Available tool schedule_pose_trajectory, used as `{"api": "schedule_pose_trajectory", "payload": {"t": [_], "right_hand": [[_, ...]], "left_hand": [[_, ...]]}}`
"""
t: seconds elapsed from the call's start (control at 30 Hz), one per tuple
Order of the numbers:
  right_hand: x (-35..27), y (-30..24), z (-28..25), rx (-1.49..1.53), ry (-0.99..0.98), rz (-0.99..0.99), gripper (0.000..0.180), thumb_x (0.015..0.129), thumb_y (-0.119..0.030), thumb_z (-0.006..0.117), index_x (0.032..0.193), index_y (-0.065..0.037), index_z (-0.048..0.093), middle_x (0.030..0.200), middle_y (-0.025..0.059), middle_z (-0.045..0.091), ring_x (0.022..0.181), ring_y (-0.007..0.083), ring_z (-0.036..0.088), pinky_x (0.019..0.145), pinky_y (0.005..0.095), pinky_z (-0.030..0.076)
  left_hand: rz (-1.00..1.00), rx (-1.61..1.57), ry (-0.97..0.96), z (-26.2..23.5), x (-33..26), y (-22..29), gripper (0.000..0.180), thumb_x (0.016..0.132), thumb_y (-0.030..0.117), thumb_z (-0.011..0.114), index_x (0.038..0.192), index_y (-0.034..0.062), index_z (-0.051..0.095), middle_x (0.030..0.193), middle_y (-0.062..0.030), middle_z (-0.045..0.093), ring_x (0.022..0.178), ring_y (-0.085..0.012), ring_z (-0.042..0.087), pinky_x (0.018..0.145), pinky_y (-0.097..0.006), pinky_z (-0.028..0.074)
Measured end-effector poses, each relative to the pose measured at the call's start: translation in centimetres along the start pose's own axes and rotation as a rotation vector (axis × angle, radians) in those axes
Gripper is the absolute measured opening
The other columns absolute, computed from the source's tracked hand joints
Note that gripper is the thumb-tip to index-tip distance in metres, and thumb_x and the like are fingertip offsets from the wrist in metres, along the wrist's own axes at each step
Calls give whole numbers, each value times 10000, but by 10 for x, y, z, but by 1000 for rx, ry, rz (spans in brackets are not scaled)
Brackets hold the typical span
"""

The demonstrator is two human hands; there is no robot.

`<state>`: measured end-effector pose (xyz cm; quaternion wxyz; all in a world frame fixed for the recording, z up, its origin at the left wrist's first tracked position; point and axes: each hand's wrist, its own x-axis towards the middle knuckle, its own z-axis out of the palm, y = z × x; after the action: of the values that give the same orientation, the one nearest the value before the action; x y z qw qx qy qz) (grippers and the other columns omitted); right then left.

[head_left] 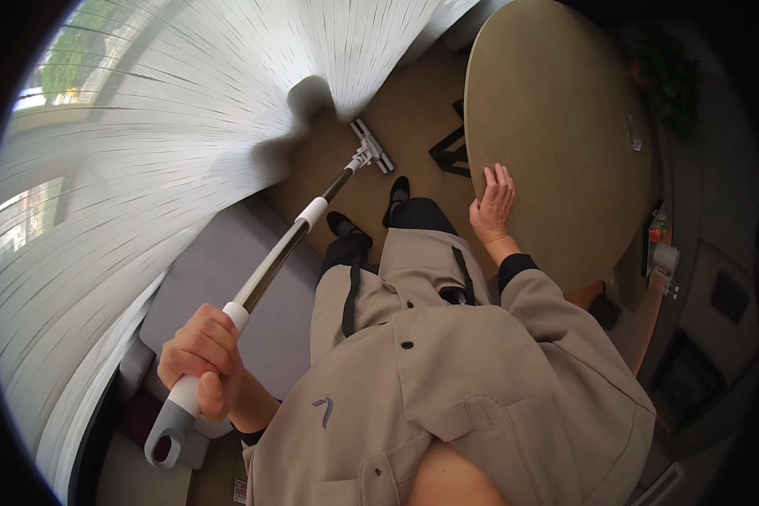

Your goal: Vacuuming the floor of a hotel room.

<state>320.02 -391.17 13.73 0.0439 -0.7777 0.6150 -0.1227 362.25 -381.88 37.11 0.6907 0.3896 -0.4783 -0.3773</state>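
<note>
Left hand (204,361) closed around the white grip of a long-handled mop (271,263), whose head (371,146) rests on the floor beside white curtains (185,126). Right hand (492,205) open, fingers spread flat on the round table (565,126) edge

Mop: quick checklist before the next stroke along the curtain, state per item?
1. Grip on the mop: left hand is wrapped around the white and grey handle end. Ok.
2. Mop head on the floor: it seems to lie flat at the curtain's foot, but contact is too small to confirm. Cannot tell.
3. White curtain clear of the head: its hem hangs right at the head. Not ok.
4. Bracing: right hand rests flat on the round table edge, holding nothing. Ok.
5. Feet out of the path: both shoes stand behind the head, beside the pole. Ok.
</note>
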Motion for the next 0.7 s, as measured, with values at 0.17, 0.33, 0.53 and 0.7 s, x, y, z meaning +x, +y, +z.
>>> {"api": "schedule_pose_trajectory", "payload": {"t": [0.17,0.33,0.53,0.7], "right_hand": [[18,-136,61,633,-334,-431,800,684,-123,771,1374,-85,368,1418,152,371,1374,345,322,1124,470,280],[55,-198,163,708,-323,-276,402,780,-395,743,596,-135,499,577,13,546,659,249,563,722,370,413],[50,-161,171,548,-348,-445,380,804,-383,713,593,-132,520,613,24,559,662,219,563,775,351,408],[89,-81,208,189,-412,-276,325,814,-385,690,624,-156,560,670,-15,592,769,197,570,831,387,352]], "left_hand": [[39,53,-36,13,0,-7,259,778,211,631,652,129,420,494,14,463,429,-112,434,540,-284,382],[32,102,2,11,-21,-9,297,772,257,671,638,129,439,486,33,483,416,-93,456,488,-245,411],[4,-63,9,-28,-48,-25,295,803,179,687,652,72,457,523,-44,540,435,-187,526,539,-366,509],[-186,-77,-32,-5,-84,-133,231,799,132,673,696,38,488,592,-81,545,574,-244,578,705,-451,511]]}}
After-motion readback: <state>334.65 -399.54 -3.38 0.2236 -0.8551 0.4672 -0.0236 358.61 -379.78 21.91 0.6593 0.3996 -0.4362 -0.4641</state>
